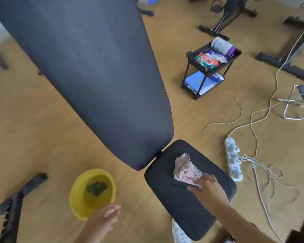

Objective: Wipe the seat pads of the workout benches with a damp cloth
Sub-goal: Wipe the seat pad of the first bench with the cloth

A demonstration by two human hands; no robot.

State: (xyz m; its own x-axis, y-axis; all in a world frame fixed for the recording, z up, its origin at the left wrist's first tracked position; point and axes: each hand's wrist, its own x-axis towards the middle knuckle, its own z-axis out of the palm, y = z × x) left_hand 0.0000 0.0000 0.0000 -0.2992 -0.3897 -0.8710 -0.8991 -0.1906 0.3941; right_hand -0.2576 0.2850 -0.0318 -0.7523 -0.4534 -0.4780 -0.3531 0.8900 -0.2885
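Observation:
A black workout bench fills the middle: its long back pad [98,71] slopes up and away, and its small seat pad [172,199] lies at the lower centre. A pink-and-white patterned cloth [184,170] lies crumpled on the seat pad. My right hand [206,187] rests flat on the near edge of the cloth, fingers spread and pressing it against the pad. My left hand [106,217] hangs over the floor beside the seat pad, fingers loosely curled, holding nothing. It hovers at the near rim of a yellow basin [75,199] with a dark cloth soaking in water.
A white power strip [232,161] and tangled white cables [263,174] lie on the wooden floor right of the seat. A small black cart [211,67] with wipes and packets stands beyond. Black machine feet [19,192] lie at lower left; exercise bike bases sit at top right.

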